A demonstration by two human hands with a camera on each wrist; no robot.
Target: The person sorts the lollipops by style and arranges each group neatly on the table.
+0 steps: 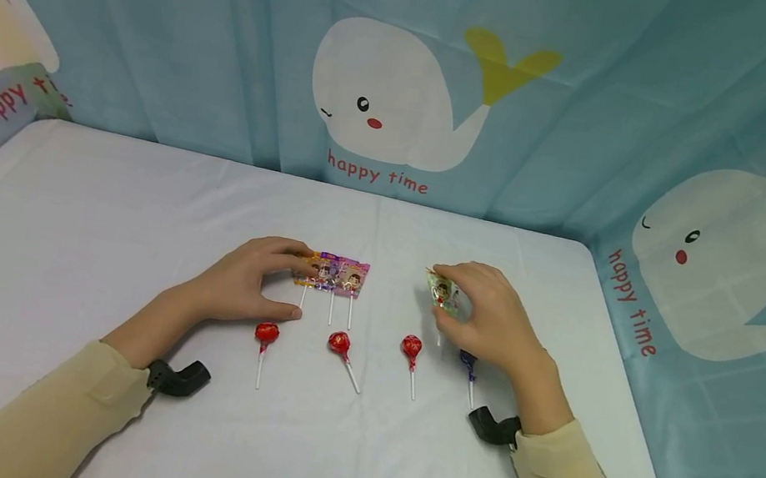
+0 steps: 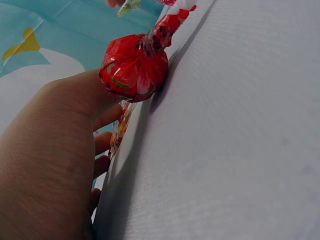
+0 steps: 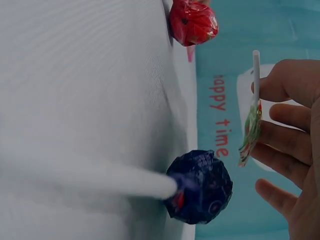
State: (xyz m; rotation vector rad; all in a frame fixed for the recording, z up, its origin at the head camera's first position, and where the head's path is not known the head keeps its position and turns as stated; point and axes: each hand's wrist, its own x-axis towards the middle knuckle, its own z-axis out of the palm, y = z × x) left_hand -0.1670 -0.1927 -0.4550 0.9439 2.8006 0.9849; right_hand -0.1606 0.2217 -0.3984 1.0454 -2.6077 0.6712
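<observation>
Two hands are seen on the white desk (image 1: 89, 224): left hand (image 1: 246, 284) pinching the orange flat lollipop (image 1: 308, 267) at centre, right hand (image 1: 487, 316) pinching the green flat lollipop (image 1: 442, 293) lifted at right, round lollipops lying nearer.

Wide bare table (image 1: 89, 224) lay open left of the lollipops. Four round lollipops (image 1: 338, 343) lined the front, crowding both hands.

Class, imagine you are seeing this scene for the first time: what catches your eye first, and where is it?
Two hands meet over the white table: the left hand pinches the orange end of a row of flat wrapped lollipops, and the right hand holds a green-wrapped lollipop. Nearer the person lie three red ball lollipops and a dark blue one.
</observation>
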